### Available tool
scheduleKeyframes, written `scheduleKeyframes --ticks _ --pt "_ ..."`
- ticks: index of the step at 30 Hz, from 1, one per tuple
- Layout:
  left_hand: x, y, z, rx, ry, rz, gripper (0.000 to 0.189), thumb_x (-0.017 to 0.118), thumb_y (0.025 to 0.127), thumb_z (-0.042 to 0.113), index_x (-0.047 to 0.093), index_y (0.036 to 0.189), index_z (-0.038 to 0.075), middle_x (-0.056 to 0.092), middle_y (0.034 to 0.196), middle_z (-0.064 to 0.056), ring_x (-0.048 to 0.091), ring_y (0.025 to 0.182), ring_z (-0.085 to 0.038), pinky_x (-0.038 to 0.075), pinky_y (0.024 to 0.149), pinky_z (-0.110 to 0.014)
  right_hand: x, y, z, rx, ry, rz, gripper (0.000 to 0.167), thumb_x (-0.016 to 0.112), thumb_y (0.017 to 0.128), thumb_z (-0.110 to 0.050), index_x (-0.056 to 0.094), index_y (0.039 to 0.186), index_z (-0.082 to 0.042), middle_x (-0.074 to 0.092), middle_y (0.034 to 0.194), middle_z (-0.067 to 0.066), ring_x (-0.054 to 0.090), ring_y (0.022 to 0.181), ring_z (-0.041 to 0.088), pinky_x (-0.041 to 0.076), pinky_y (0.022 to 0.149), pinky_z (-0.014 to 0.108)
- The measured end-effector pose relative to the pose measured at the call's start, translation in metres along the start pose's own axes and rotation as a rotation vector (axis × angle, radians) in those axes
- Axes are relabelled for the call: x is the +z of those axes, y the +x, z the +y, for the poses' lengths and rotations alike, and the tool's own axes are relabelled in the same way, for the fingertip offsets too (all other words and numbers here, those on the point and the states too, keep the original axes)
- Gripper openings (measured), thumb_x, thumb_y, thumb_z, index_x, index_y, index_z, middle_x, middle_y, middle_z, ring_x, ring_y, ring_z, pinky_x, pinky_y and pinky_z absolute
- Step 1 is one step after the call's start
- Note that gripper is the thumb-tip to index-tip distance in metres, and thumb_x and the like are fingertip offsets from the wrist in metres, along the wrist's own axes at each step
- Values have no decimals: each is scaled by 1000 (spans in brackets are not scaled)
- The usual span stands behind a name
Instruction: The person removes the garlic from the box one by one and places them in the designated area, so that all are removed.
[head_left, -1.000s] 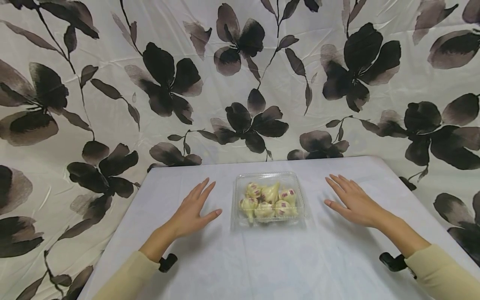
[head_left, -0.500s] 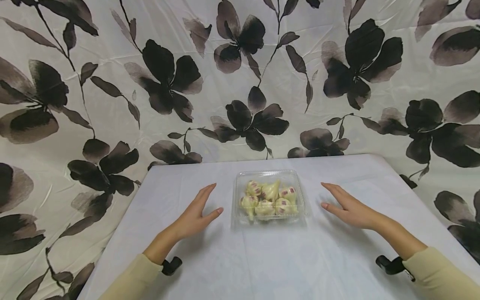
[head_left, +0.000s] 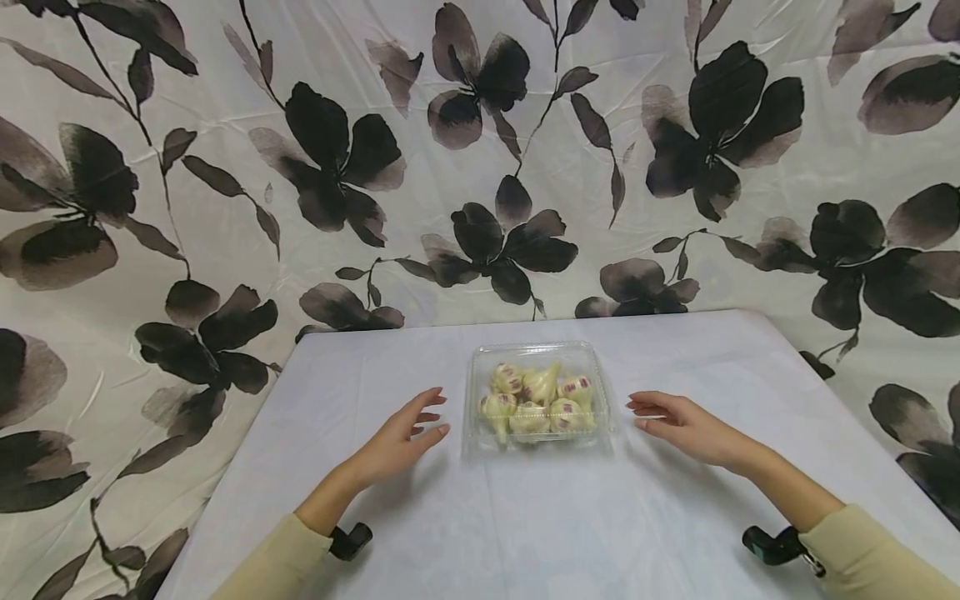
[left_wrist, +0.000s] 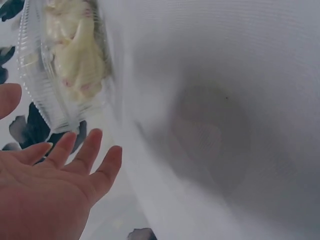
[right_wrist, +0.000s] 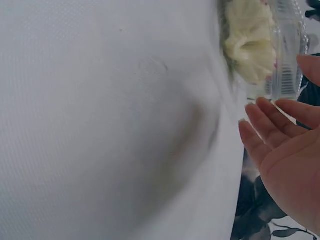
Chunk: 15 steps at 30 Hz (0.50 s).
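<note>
A clear plastic clamshell box point(head_left: 534, 349) sits on the white-covered table, its lid down. Inside lie several pale yellow, bulb-shaped pieces point(head_left: 529, 419) with twisted tips and reddish-purple marks. To the left of the box my left hand point(head_left: 399, 440) hovers with loosely bent fingers, holding nothing. My right hand point(head_left: 688, 427) does likewise on the other side, closer to the box, fingertips pointing at its right edge. In the left wrist view the palm faces the box end. A barcode label point(right_wrist: 287, 82) shows through the plastic in the right wrist view.
The table point(head_left: 525, 533) has a smooth white cloth over it. Behind it hangs a pale curtain point(head_left: 600, 50) printed with dark flowers. A black wrist camera point(head_left: 351, 542) sits under the left sleeve, and another black camera point(head_left: 772, 546) under the right.
Both hands have come inward toward the box and dropped a little, their fingers going from spread to loosely bent. The box stays in place.
</note>
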<state>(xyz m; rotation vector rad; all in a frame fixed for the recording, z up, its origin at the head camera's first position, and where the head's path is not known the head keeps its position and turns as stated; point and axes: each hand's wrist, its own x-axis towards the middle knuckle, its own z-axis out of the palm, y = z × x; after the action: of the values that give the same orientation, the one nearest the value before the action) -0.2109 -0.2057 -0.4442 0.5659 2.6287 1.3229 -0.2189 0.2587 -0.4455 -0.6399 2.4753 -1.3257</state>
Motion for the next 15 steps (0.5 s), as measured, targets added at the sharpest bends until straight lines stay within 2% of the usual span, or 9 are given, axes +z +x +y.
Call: scheduleKeyframes --ticks 2,4,9,15 --pt "2 0 -1 -6 -16 -13 63 62 104 23 33 158 5 47 152 -21 53 134 -40 39 111 -60 2 1 1 12 28 -12 55 60 105 -23 45 147 10 53 145 27 51 134 43 48 97 18" --pt "4 1 -2 -17 -23 -27 62 61 105 23 34 157 4 50 150 -20 55 132 -38 42 110 -58 4 2 3 19 48 -18 54 61 105 -23 48 146 10 55 144 27 53 133 42 48 94 15" --pt "8 1 -4 -16 -34 -73 57 57 107 24 38 154 -2 56 143 -18 60 127 -35 48 105 -52 8 4 5 36 100 -35 52 62 105 -24 51 143 8 57 142 25 56 130 40 49 93 16" --pt "11 0 -9 -18 -146 -142 55 52 108 21 37 153 -7 56 142 -23 63 121 -35 53 96 -41 12 5 6 51 154 -50 51 61 105 -24 52 143 7 59 141 23 55 133 38 50 94 18"
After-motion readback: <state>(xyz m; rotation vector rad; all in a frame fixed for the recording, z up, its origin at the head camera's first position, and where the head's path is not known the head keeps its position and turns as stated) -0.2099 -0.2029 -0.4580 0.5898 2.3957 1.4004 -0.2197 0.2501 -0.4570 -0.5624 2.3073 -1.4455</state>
